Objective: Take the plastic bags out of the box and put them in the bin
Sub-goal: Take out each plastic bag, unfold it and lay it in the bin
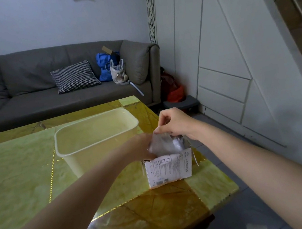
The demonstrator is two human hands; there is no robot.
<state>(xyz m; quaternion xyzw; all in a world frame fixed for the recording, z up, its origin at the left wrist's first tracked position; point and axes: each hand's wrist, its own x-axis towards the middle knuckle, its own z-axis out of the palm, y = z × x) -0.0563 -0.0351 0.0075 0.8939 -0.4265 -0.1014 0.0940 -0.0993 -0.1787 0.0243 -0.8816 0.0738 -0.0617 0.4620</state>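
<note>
Looks like the pulling-out step: the small white printed cardboard box (168,170) sits right of centre on the yellow-green marble table (16,176), with crinkly clear plastic bags (164,144) sticking out of its top. The right hand (175,123) pinches the top edge of a bag. The left hand (141,148) is at the box's left rim; can't tell its grip. Next I'd guess: lift clear, swing left to the translucent cream plastic bin (98,137) just beside the box.

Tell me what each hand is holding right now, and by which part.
The right hand pinches the plastic bags at their top edge, above the box. The left hand holds the box's top left rim.
</note>
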